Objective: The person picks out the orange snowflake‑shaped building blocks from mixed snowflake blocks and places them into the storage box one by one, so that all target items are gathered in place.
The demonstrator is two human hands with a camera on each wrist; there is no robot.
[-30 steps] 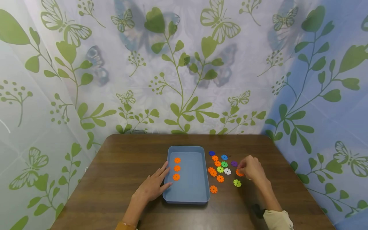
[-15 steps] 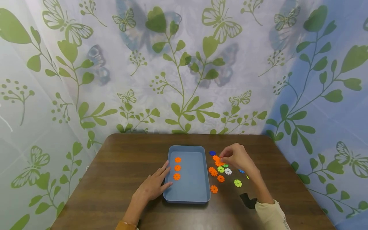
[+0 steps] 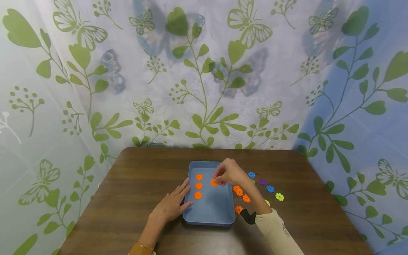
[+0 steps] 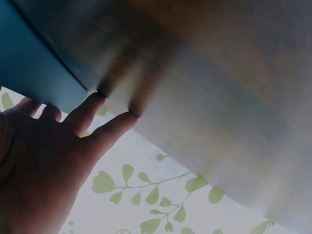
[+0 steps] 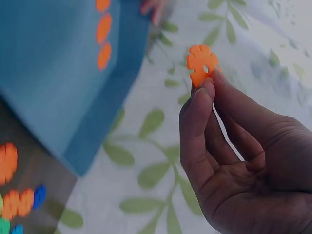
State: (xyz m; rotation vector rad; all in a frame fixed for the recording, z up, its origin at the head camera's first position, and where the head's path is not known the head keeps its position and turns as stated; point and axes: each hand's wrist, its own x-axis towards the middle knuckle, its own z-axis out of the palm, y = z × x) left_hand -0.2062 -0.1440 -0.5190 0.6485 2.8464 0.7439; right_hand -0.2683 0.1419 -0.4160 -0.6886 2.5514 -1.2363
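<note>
The blue-grey tray (image 3: 208, 212) holds three orange flower discs in a column on its left side, the middle one (image 3: 198, 186) among them. Over the tray's right half, the right hand (image 3: 234, 173) pinches an orange disc (image 3: 214, 182); the right wrist view shows this disc (image 5: 202, 63) between thumb and fingertips of the right hand (image 5: 243, 146). My left hand (image 3: 170, 207) rests with spread fingers on the tray's left edge. In the left wrist view the left hand (image 4: 53, 151) has its fingers extended beside the tray (image 4: 34, 63).
Loose discs lie on the brown table (image 3: 153, 166) right of the tray: orange (image 3: 246, 198), blue (image 3: 270, 188), purple (image 3: 262, 182) and yellow-green (image 3: 279, 197). The right forearm hides part of them. A leaf-printed curtain (image 3: 143, 71) hangs behind.
The right hand has moved left from the loose discs to above the tray, carrying an orange disc. The left hand stays at the tray's edge. The head view has shifted slightly.
</note>
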